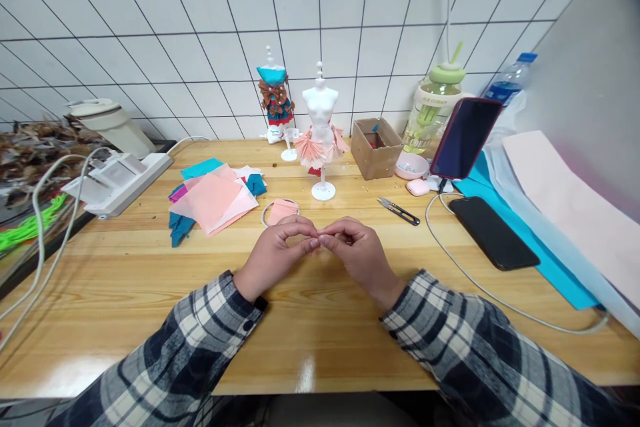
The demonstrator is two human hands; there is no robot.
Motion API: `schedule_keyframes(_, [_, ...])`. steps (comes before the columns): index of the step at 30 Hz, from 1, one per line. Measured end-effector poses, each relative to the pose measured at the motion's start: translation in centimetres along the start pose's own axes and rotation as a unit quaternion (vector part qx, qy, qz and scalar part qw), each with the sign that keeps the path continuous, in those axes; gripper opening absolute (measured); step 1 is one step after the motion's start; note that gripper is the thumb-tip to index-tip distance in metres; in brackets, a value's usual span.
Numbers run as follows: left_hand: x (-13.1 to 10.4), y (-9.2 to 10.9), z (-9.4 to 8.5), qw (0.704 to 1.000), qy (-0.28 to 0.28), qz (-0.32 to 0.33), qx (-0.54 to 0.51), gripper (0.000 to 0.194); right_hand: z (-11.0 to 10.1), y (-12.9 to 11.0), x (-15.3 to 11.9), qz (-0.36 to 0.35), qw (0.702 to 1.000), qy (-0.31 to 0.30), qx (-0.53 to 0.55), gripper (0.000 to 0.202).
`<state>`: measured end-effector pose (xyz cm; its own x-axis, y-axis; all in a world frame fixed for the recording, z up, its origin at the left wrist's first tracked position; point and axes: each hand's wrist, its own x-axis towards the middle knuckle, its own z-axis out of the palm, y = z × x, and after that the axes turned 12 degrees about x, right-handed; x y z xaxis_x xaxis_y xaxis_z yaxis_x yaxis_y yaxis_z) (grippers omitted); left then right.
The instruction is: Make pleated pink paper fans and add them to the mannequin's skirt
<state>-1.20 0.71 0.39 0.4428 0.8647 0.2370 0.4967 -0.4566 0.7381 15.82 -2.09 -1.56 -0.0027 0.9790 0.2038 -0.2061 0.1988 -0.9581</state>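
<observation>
My left hand (280,250) and my right hand (361,253) meet fingertip to fingertip above the middle of the table, both in a pinch. A bit of pink shows under the left fingertips, too small to make out. Just beyond my left hand lies a ring with a piece of pink fabric (283,211) inside it. Behind the hands stands a white mannequin (321,107) with a pink pleated skirt (320,147). Small black-handled snips (399,211) lie to the right, beyond my right hand.
Fabric pieces (213,200) lie left; a dressed mannequin (275,103), cardboard box (377,150) and pink bowl (412,165) stand behind. A propped phone (465,140), a flat phone (495,233), a white cable (465,275) and a drink bottle (435,110) are right. A power strip (125,183) sits left.
</observation>
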Motion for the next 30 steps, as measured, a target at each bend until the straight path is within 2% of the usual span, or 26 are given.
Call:
schedule_keyframes(5, [-0.4,0.4,0.9,0.997,0.059,-0.051,-0.001,0.019,0.1,-0.2,0.0,-0.062,0.997,0.029,-0.021,0.003])
schedule_keyframes(10, [-0.8,0.4,1.0,0.987,0.144,0.050,0.049,0.009,0.8,-0.5,-0.4,-0.095,0.994,0.061,-0.008,0.004])
schedule_keyframes(14, [-0.9,0.3,0.9,0.979,0.165,0.088,0.084,0.006,1.1,-0.4,-0.7,-0.102,0.993,0.053,0.002,0.002])
schedule_keyframes(17, [-0.8,0.0,0.5,0.980,0.160,0.077,0.086,0.005,-0.1,-0.8,0.2,-0.084,0.996,-0.011,-0.039,0.009])
schedule_keyframes(19, [-0.6,-0.3,0.2,0.984,0.161,0.048,0.061,0.005,-2.3,-1.4,1.6,-0.081,0.990,-0.057,-0.104,0.020])
schedule_keyframes(20, [-0.5,-0.4,0.0,0.986,0.157,0.028,0.039,0.007,-3.7,-1.7,2.5,-0.086,0.984,-0.055,-0.147,0.021])
schedule_keyframes(22, [-0.4,-0.5,-0.4,0.990,0.135,-0.024,-0.020,0.012,-6.8,-2.0,4.0,-0.096,0.953,-0.049,-0.282,0.013])
schedule_keyframes(25, [-0.3,-0.4,-0.4,0.984,0.085,-0.114,-0.105,0.016,-10.4,-1.5,5.4,-0.070,0.890,-0.109,-0.437,0.010])
schedule_keyframes(27, [-0.2,-0.1,-0.3,0.974,0.063,-0.163,-0.144,0.019,-11.4,-0.8,5.5,-0.056,0.859,-0.135,-0.491,0.013])
schedule_keyframes(30, [-0.2,0.3,-0.1,0.964,0.044,-0.200,-0.172,0.025,-11.2,-0.2,5.3,-0.050,0.820,-0.139,-0.554,0.014])
